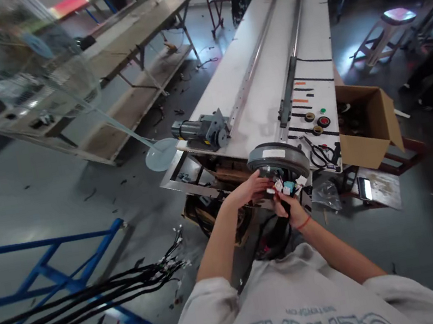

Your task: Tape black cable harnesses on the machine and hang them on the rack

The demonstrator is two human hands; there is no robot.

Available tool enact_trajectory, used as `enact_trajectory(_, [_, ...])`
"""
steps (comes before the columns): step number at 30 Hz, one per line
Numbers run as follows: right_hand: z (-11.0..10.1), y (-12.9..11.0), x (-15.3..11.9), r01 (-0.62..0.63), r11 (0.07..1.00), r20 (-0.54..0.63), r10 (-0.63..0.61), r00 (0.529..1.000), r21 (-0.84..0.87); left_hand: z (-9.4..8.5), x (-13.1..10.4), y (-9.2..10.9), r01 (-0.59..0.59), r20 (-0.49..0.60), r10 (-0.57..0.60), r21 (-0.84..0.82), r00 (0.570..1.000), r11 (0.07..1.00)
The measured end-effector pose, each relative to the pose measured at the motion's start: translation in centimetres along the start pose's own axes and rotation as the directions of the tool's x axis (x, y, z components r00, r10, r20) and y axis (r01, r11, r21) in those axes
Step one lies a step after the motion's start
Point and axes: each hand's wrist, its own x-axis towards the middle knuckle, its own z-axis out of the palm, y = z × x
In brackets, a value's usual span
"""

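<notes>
My right hand (294, 211), a red band at its wrist, is closed around the end of a black wiring harness (288, 188). White and teal plug connectors fan out above its fingers. My left hand (251, 188) reaches in from the left with its fingers stretched out, close to the connectors; whether the fingertips touch them is hard to make out. Just beyond both hands, at the near end of the white bench, is a round dark wheel-like part (277, 158) with a white label. The harness hangs down in front of my shirt.
The long white bench (244, 63) carries metal rails, a motor (201, 131), tape rolls and a red button (323, 121). A cardboard box (368, 125) stands at right, above a phone (365, 189). Black harnesses (137, 286) lie over a blue frame (51, 267) at left. Someone stands at the far end.
</notes>
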Motion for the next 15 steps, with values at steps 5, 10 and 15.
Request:
enact_trajectory(5, [1.2, -0.6, 4.3, -0.068, 0.973, 0.093, 0.048, 0.994, 0.221, -2.9, -6.0, -9.5, 0.143, -0.357, -0.046, 0.252, 0.933, 0.957])
enact_trajectory(10, [1.2, -1.4, 6.3, -0.094, 0.95, 0.105, 0.065, 0.992, 0.297, -0.2, -11.2, -15.2, 0.086, -0.13, -0.06, 0.201, 0.99, 0.976])
enact_trajectory(15, [0.6, -4.7, 10.4, 0.258, 0.895, 0.031, -0.264, 0.964, -0.363, 2.7, -10.7, -11.7, -0.171, -0.216, 0.187, 0.09, 0.958, 0.981])
